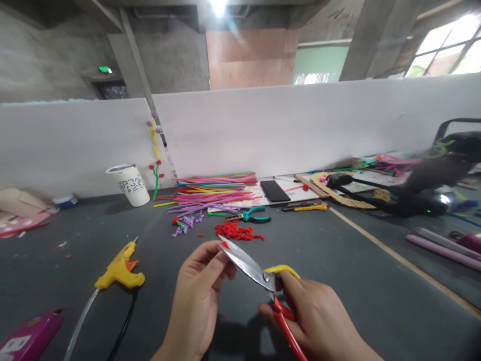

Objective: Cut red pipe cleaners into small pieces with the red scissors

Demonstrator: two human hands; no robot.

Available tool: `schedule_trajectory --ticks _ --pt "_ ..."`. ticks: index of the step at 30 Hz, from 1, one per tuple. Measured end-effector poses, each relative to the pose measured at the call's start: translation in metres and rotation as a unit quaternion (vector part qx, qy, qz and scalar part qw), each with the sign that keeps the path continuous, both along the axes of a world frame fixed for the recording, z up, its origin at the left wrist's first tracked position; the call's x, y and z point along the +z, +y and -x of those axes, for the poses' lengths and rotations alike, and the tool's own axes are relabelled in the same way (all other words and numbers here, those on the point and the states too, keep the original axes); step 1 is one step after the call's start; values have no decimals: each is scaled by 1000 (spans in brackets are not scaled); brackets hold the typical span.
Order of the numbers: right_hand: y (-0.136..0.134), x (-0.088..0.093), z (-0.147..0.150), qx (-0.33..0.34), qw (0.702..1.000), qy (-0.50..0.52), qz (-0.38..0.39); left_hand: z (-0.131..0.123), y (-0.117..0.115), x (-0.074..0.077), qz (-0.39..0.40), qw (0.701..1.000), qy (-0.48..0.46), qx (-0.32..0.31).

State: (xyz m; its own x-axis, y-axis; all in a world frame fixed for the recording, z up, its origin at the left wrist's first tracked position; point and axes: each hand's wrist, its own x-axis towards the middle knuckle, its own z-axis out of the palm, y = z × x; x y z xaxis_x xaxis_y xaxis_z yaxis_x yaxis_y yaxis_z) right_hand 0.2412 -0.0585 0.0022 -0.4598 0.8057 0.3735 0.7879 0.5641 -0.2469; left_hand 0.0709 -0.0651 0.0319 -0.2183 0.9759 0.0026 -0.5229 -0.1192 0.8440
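Note:
My right hand (315, 306) is wrapped round the red and yellow handles of a pair of scissors (244, 263), whose blades point up and to the left. At the blade tips, the thumb and fingers of my left hand (201, 286) pinch a small red pipe cleaner piece (224, 244). Just beyond the tips lies a pile of short red pipe cleaner pieces (236, 230). Small purple twisted pieces (184, 225) are to its left. Teal-handled pliers (250, 215) rest behind the red pile.
Long colourful pipe cleaners (214, 193) lie at the back beside a black phone (275, 191). A yellow glue gun (122, 268) with its cord is on the left, near a white paper cup (130, 185). Utility knives (306, 206) and a cardboard ring (349, 198) lie to the right.

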Motion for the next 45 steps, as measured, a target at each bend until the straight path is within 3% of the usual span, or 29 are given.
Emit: schedule_trajectory --ticks 20,45 --pt "1 -4 2 6 997 14 -81 -2 0 -2 -9 1000 -16 4" --pt "1 -6 3 12 996 7 -86 0 1 1 -6 1000 -27 -6"
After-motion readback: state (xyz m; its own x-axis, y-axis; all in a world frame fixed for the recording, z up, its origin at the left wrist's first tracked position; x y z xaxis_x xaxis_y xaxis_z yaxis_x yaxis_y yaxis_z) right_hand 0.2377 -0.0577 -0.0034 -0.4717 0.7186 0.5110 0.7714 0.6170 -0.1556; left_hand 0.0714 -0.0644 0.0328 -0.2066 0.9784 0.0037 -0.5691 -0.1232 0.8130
